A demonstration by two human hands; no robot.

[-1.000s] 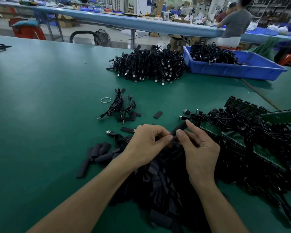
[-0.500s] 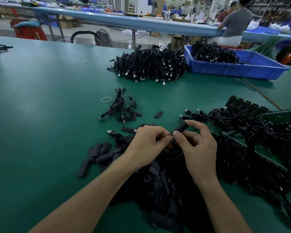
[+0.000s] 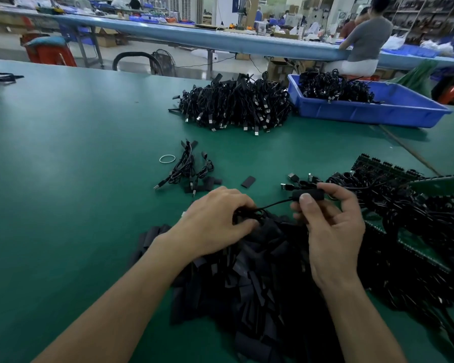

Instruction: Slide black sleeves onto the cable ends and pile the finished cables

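Green counter (image 3: 63, 179) spreads under everything. Nearest, a heap of loose black sleeves (image 3: 254, 284) lies beneath both wrists. The left grip (image 3: 212, 221) is curled round a bunched black cable (image 3: 273, 204). The right grip (image 3: 330, 231) pinches a sleeve (image 3: 315, 193), thumb on top, with that cable running into it. Tangled cables (image 3: 417, 213) crowd the right side. Farther off lie a few cables (image 3: 186, 169), a rubber band (image 3: 167, 162), then the big cable pile (image 3: 233, 103) just beside a blue bin (image 3: 364, 112).

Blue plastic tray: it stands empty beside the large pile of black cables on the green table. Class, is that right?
No. The head view shows the blue plastic tray holding a heap of black cables. It does stand beside the large pile on the green table.
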